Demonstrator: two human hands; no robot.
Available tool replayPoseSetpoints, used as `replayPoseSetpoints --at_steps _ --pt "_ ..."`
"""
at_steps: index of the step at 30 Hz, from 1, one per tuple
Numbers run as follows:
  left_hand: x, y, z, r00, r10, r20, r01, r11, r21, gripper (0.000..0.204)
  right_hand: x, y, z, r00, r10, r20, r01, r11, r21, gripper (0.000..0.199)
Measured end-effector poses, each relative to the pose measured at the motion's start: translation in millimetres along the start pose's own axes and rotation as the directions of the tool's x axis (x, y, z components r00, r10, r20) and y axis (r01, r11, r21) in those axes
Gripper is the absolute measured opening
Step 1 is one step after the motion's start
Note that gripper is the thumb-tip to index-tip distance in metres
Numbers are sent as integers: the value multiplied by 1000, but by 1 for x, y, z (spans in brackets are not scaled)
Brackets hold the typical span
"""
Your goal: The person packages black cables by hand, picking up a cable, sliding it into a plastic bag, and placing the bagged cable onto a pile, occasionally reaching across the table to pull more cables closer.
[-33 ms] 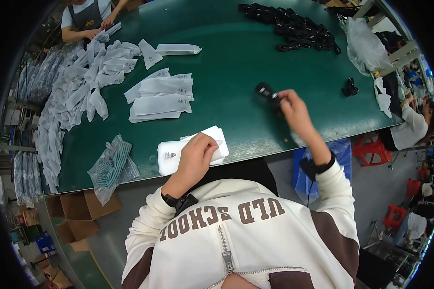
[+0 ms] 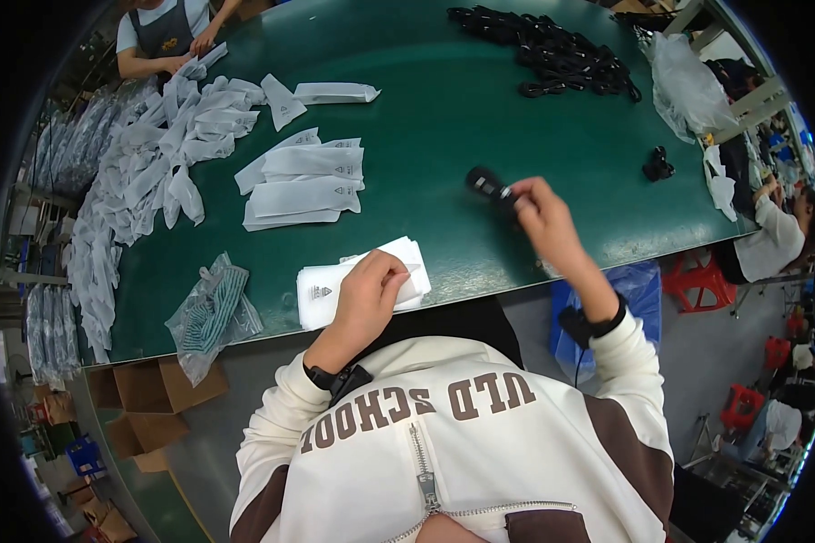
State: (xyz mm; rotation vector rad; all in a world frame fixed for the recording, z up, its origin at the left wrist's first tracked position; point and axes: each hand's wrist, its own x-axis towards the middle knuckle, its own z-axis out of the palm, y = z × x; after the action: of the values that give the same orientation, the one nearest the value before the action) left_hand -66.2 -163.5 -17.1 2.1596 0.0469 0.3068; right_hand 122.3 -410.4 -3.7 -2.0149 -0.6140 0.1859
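Note:
My right hand [image 2: 543, 215] is closed on a bundled black cable [image 2: 491, 184], held above the green table right of the middle; motion blurs its outline. My left hand [image 2: 369, 288] rests on a stack of flat white bags [image 2: 315, 295] at the table's near edge. Thumb and fingers there pinch a corner of the top bag [image 2: 413, 270]. Beyond the stack lie several filled white bags [image 2: 303, 196], side by side. At the far right sits a heap of black bundled cables [image 2: 575, 54].
A large pile of white bags [image 2: 154, 167] covers the left side, where a co-worker's hands [image 2: 179, 63] work. A clear bag with a teal striped item [image 2: 213, 312] lies near left. One small black bundle [image 2: 658, 164] and a crumpled plastic bag [image 2: 688, 90] are at right.
My right hand has shifted slightly left with the black cable, toward the bags. The left hand stays put on the stack.

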Motion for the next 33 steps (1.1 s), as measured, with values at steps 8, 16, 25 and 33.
replayPoseSetpoints --at_steps 8,16,25,33 --pt "4 3 0 988 -154 -23 144 960 -238 5 -54 -56 27 861 -437 262 481 866 -137 22" --pt "10 14 2 943 330 -40 -332 941 -64 8 -52 -49 33 624 440 646 -685 705 181 24" --pt "35 28 -22 975 177 -132 -194 972 -130 10 -42 -76 69 943 -293 160 266 949 170 33" --pt "102 -13 -91 948 -257 -187 4 598 -801 15 -2 -40 9 938 -333 -96 338 940 40 29"
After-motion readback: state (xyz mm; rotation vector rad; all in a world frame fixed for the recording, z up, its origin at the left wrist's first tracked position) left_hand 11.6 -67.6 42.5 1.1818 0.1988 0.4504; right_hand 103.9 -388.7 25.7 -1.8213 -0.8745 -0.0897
